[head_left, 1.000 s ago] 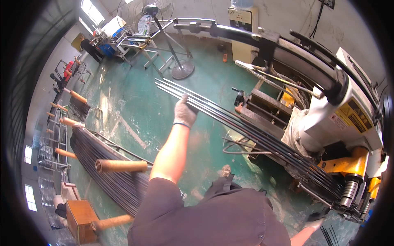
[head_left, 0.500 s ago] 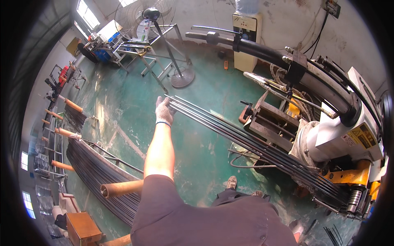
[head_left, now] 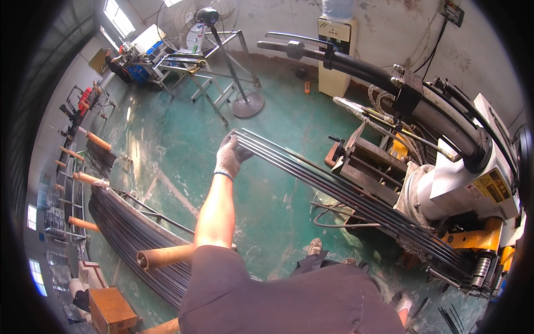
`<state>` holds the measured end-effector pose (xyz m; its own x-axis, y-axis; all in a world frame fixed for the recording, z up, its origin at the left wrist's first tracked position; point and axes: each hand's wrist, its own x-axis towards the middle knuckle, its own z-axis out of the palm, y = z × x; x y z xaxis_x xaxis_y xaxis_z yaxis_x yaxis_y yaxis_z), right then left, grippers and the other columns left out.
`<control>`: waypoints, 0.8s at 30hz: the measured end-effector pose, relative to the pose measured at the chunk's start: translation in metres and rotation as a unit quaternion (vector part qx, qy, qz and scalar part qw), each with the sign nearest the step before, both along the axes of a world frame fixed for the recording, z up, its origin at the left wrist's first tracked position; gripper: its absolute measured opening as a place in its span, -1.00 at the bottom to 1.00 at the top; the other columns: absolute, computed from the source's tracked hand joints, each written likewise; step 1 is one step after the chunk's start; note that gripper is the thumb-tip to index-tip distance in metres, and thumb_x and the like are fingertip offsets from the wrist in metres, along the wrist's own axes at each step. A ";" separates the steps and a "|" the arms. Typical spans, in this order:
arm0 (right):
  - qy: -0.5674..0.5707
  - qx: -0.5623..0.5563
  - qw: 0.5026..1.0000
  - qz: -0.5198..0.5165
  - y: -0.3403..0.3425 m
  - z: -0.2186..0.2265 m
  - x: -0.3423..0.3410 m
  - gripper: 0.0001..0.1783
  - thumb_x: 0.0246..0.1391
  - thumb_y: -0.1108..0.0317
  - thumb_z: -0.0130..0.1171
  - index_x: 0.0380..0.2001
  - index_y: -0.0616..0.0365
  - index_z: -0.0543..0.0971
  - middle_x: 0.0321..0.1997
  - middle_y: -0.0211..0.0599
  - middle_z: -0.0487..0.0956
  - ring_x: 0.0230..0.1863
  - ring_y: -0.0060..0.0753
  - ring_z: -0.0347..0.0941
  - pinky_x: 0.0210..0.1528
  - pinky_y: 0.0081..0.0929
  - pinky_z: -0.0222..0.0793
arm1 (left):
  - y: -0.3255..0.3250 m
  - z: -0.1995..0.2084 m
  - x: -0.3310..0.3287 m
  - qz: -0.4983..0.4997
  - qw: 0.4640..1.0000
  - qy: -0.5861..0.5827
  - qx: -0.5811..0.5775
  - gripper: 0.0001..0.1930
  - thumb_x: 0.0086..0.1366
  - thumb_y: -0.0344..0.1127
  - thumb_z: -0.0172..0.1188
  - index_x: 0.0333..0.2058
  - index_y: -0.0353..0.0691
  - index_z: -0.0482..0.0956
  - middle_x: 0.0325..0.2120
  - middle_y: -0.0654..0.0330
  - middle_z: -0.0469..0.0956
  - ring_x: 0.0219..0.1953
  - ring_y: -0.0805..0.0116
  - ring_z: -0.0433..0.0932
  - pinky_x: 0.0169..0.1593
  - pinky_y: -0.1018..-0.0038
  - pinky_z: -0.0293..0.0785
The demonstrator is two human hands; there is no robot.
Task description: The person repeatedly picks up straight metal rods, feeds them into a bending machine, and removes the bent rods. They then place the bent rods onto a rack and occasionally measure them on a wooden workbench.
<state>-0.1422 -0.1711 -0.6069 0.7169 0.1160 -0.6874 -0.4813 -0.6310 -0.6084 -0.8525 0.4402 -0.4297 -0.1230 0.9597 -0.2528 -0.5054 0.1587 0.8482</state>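
My left hand (head_left: 228,155), in a pale knitted glove, reaches forward with its fingers closed round the far ends of several thin dark metal rods (head_left: 311,173). From there the rods slant down to the right, side by side, and run up to the bending machine (head_left: 439,195) at the right. Low at the right, my gloved right hand (head_left: 404,303) hangs beside my body, mostly at the edge of my shirt. A short dark bar end (head_left: 421,307) lies near it; the right fingers are too small and partly hidden to read.
A rack at the left carries a large bundle of dark rods (head_left: 133,239), with cardboard-wrapped posts (head_left: 167,255) sticking out. A standing fan (head_left: 247,104) and a metal frame stand ahead. Behind the machine is a water dispenser (head_left: 334,78). A brown box (head_left: 113,309) sits lower left.
My left hand has shifted slightly right and turned a little round the rod ends, its fingers still closed on them. The right hand stays low beside my body.
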 end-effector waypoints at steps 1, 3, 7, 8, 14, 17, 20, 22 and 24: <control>0.009 0.001 1.000 0.023 -0.002 0.002 -0.001 -0.64 0.37 -0.06 0.28 -0.35 -0.06 0.55 -0.53 -0.48 0.47 -0.61 -0.41 0.32 -0.58 -0.42 0.12 | -0.002 -0.001 0.001 -0.011 1.000 0.002 0.000 -0.44 0.66 -0.17 0.05 0.52 -0.10 0.22 0.21 -0.03 0.59 0.08 -0.17 0.70 0.10 -0.14 0.71; -0.038 -0.013 0.999 0.014 0.014 0.005 -0.015 -0.60 0.39 -0.05 0.26 -0.45 -0.09 0.48 -0.59 -0.49 0.39 -0.67 -0.47 0.21 -0.63 -0.44 0.00 | -0.007 0.000 -0.009 -0.009 1.000 0.021 -0.008 -0.46 0.65 -0.18 0.08 0.50 -0.10 0.27 0.18 0.00 0.61 0.05 -0.12 0.72 0.06 -0.09 0.73; 0.002 0.028 1.000 -0.005 -0.003 -0.006 -0.027 -0.56 0.42 -0.03 0.22 -0.51 -0.09 0.45 -0.63 -0.49 0.33 -0.69 -0.49 0.16 -0.65 -0.41 -0.01 | -0.004 0.020 0.026 -0.037 0.996 0.084 -0.012 -0.57 0.64 -0.19 0.11 0.40 -0.02 0.43 0.00 0.15 0.70 -0.05 0.09 0.77 -0.03 -0.04 0.79; 0.012 0.025 1.000 0.012 0.006 0.000 -0.020 -0.57 0.43 -0.03 0.21 -0.49 -0.08 0.47 -0.62 -0.49 0.34 -0.68 -0.48 0.18 -0.64 -0.41 0.02 | -0.012 0.020 0.024 -0.017 0.996 0.091 -0.009 -0.57 0.62 -0.23 0.14 0.39 -0.03 0.45 -0.02 0.17 0.70 -0.09 0.12 0.77 -0.06 -0.02 0.80; 0.015 -0.030 0.999 0.012 0.030 -0.014 0.003 -0.61 0.44 -0.05 0.23 -0.35 0.00 0.59 -0.51 -0.42 0.50 -0.54 -0.35 0.42 -0.51 -0.31 0.34 | -0.009 0.008 0.011 -0.001 0.997 0.077 0.000 -0.53 0.56 -0.35 0.16 0.39 -0.12 0.45 0.02 0.10 0.67 -0.07 0.10 0.76 -0.07 0.04 0.80; 0.017 -0.006 0.999 0.030 0.039 -0.015 0.010 -0.57 0.40 -0.11 0.31 -0.32 0.04 0.61 -0.44 -0.34 0.61 -0.45 -0.25 0.57 -0.41 -0.19 0.51 | 0.000 0.002 0.010 0.021 0.999 0.039 0.005 -0.51 0.55 -0.43 0.11 0.41 -0.15 0.43 0.00 0.09 0.68 -0.07 0.10 0.76 0.00 0.00 0.79; 0.019 0.028 0.999 0.036 0.041 -0.011 0.012 -0.57 0.40 -0.12 0.31 -0.31 0.02 0.61 -0.43 -0.37 0.61 -0.45 -0.26 0.57 -0.41 -0.23 0.49 | 0.001 0.002 0.019 0.041 0.999 0.008 0.001 -0.48 0.55 -0.50 0.05 0.44 -0.15 0.40 -0.04 0.09 0.68 -0.06 0.09 0.75 0.05 -0.04 0.78; 0.026 0.042 0.998 0.047 0.036 -0.008 0.021 -0.57 0.39 -0.12 0.32 -0.25 0.04 0.64 -0.40 -0.35 0.63 -0.42 -0.25 0.58 -0.39 -0.25 0.49 | 0.001 -0.002 0.018 0.043 0.999 -0.013 0.001 -0.44 0.53 -0.53 0.03 0.46 -0.13 0.39 -0.07 0.09 0.67 -0.06 0.08 0.75 0.06 -0.05 0.78; -0.018 0.032 0.999 0.033 0.053 0.009 0.001 -0.66 0.39 -0.02 0.31 -0.33 -0.01 0.59 -0.49 -0.42 0.53 -0.55 -0.37 0.43 -0.53 -0.32 0.31 | -0.007 -0.009 -0.002 0.029 0.999 -0.014 0.011 -0.38 0.48 -0.52 0.09 0.50 -0.12 0.35 -0.04 0.03 0.66 -0.08 -0.01 0.76 0.02 -0.08 0.77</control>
<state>-0.1409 -0.1183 -0.5980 0.7299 0.2065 -0.6516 -0.4177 -0.6199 -0.6643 -0.8550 0.4335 -0.4389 -0.1721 0.9564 -0.2361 -0.5374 0.1097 0.8361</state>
